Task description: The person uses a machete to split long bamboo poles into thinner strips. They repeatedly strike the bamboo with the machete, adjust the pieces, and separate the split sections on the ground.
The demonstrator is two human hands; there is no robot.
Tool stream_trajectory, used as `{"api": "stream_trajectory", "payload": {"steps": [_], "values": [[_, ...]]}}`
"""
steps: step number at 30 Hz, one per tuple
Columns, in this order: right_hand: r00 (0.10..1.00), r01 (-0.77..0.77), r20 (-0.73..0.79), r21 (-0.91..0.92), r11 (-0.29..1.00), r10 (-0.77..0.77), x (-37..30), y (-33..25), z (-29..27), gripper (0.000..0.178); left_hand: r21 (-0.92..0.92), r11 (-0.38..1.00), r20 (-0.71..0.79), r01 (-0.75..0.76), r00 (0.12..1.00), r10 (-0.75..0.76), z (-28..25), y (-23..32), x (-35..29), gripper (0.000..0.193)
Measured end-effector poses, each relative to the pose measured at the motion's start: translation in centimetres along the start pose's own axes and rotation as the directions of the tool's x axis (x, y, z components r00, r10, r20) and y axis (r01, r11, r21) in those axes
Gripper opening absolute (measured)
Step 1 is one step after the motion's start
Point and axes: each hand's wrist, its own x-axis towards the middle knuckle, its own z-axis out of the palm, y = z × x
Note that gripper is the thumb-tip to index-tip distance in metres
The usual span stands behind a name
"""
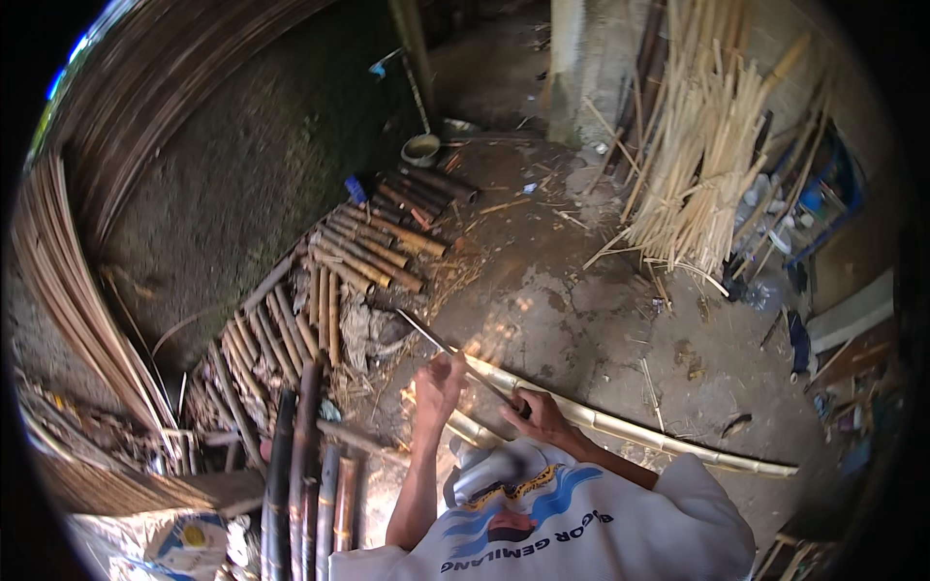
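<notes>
My right hand (pixel 542 418) is closed round the dark handle of a tool with a long, narrow, straight blade (pixel 424 327); whether it is a knife or a saw is not clear. The blade slants away to the far left. My left hand (pixel 441 382) is closed beside the blade, and what its fingers grip is hidden. From near my hands, a long pale bamboo pole (pixel 620 424) runs along the ground to the right. A shorter pale bamboo piece (pixel 472 429) lies between my forearms, close to my body.
Cut bamboo lengths (pixel 373 247) lie in rows along the wall at left. Dark poles (pixel 302 436) stand out near my left arm. A bundle of thin bamboo strips (pixel 712 184) leans at far right, beside a blue-framed crate (pixel 823 208). A bucket (pixel 420 149) sits at the back.
</notes>
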Motion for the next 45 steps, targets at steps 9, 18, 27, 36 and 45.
{"api": "stream_trajectory", "payload": {"steps": [9, 18, 27, 36, 45], "values": [[0.932, -0.144, -0.321, 0.103, 0.984, 0.17, -6.9, 8.0, -16.7, 0.027, 0.129, 0.984, 0.602, -0.122, 0.798, 0.021, 14.9, 2.6, 0.7, 0.041], [0.721, -0.259, -0.572, 0.3, 0.918, 0.391, -15.0, 15.5, -22.3, 0.03, 0.218, 0.965, 0.786, -0.144, 0.613, -0.086, 20.2, -0.8, 2.0, 0.026], [0.351, -0.149, -0.664, 0.657, 0.739, 0.661, -18.3, 20.3, -20.7, 0.024, 0.479, 0.843, 0.801, -0.243, 0.513, -0.308, 27.0, -3.6, 8.2, 0.034], [-0.28, -0.551, -0.254, 0.832, 0.062, 0.926, -27.6, 27.0, -15.5, 0.045, 0.595, 0.741, 0.789, -0.31, 0.4, -0.467, 20.3, -27.0, 21.0, 0.034], [-0.792, 0.461, 0.34, 0.878, 0.131, 0.507, -32.7, 25.6, 10.7, 0.049, 0.188, 0.577, 0.951, -0.795, 0.002, -0.308, 29.7, -26.3, 27.0, 0.026]]}}
